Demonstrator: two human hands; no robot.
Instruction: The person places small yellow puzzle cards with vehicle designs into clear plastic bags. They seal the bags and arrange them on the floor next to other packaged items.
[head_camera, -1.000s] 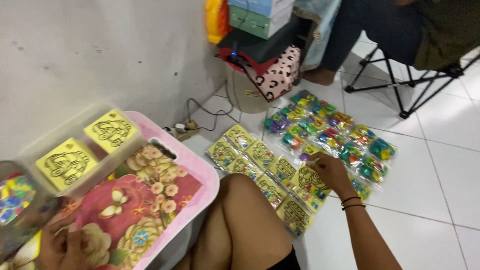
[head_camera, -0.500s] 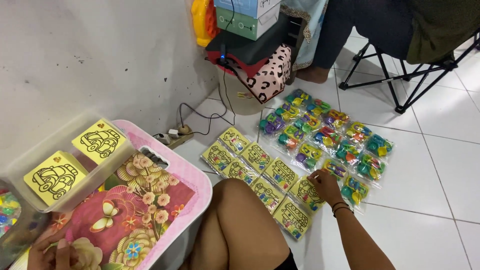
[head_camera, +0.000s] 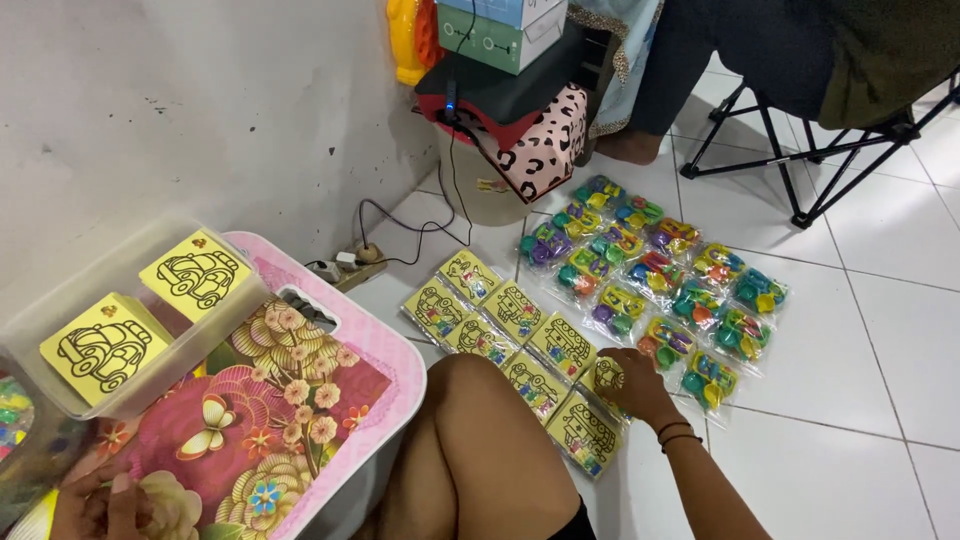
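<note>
Hands: right (head_camera: 628, 384) flat on yellow packet (head_camera: 605, 378) among floor rows; left (head_camera: 100, 505) grip unclear.

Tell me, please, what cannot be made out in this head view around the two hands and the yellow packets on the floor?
- Left hand: cut off by the bottom edge on the floral tray; any hold is hidden.
- Right hand: covers one yellow packet; its picture and the grip are hidden.
- Packet row: near ends hidden behind the knee.
- Seated person: cut off by the top edge.
</note>
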